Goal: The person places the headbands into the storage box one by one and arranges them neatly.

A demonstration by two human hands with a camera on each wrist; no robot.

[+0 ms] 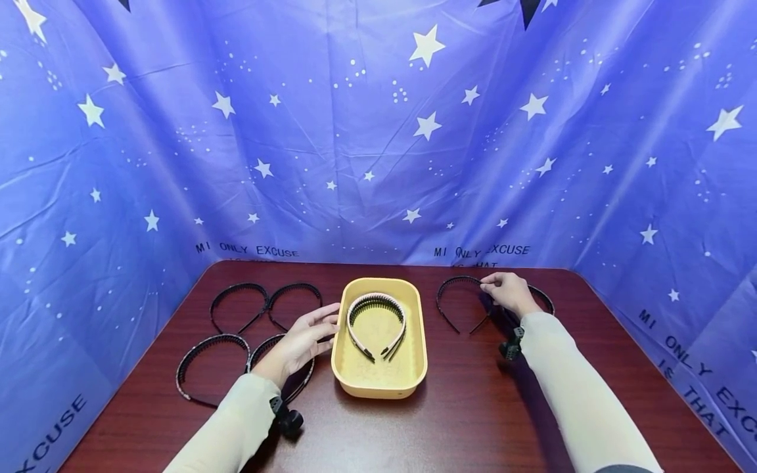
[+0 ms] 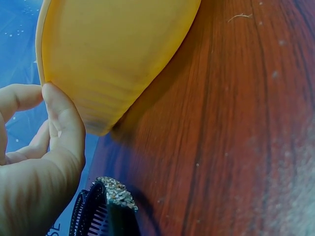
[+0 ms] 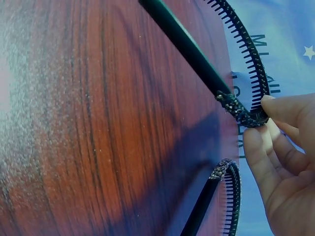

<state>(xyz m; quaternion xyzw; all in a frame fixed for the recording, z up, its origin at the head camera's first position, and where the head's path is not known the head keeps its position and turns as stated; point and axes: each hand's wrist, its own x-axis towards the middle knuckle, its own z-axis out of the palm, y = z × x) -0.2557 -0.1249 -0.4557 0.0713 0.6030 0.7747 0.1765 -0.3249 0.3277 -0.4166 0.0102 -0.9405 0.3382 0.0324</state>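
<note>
My left hand (image 1: 300,343) holds the left rim of a yellow plastic bin (image 1: 378,392), with thumb and index finger meeting at the edge in the left wrist view. Inside the bin lie a pale headband (image 1: 351,322) and dark toothed headbands, nested together. To the bin's right, my right hand (image 1: 510,292) pinches the top of a black toothed headband (image 1: 442,289) between thumb and fingers. Its band has a glittery crown (image 3: 236,109) in the right wrist view. Another black headband (image 3: 235,196) lies beside it, partly covered by the right hand in the head view.
Left of the bin are several black headbands, including one at the back (image 1: 227,289), one beside it (image 1: 290,286) and one in front (image 1: 184,364). Another lies partly under my left hand. The dark red wooden table (image 1: 461,420) ends at a blue star-patterned curtain (image 1: 378,131).
</note>
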